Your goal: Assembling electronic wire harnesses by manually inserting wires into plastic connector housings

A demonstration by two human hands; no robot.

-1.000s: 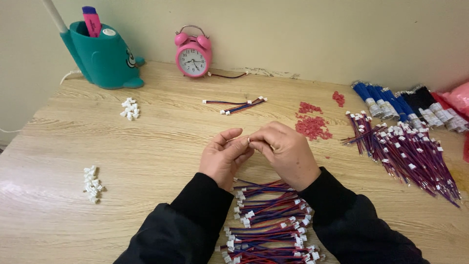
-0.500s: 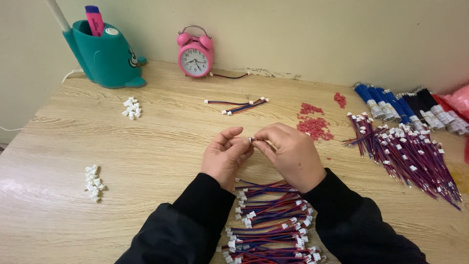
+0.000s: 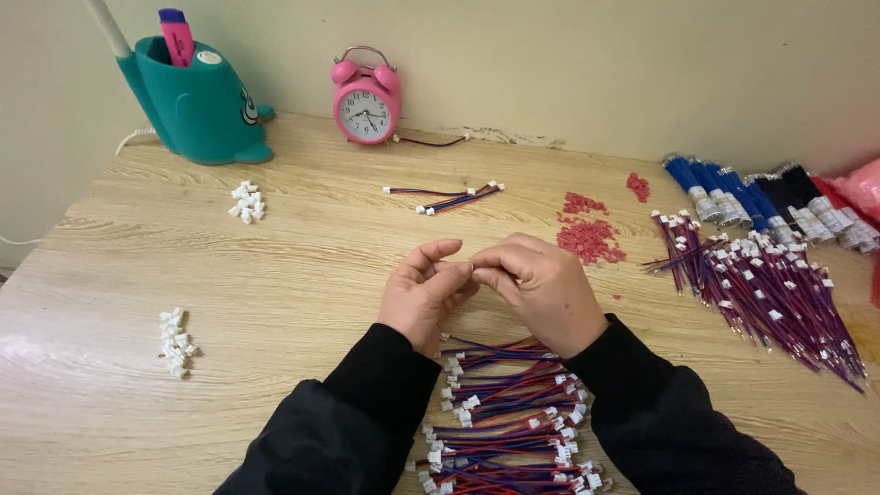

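Left hand (image 3: pixel 423 293) and right hand (image 3: pixel 541 286) pinch something tiny, hidden; finished red-blue wire leads with white plugs (image 3: pixel 509 412) heaped below, loose purple wire bundle (image 3: pixel 770 293) untouched.

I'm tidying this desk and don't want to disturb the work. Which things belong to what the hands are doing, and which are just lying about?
In use, as it seems:
left hand, right hand, pinching something too small to tell
wire pile
wire bundle
white connectors
red bits

Lying about:
pink alarm clock
teal holder

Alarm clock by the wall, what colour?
Pink, with a white dial: the alarm clock stands against the wall in the head view.
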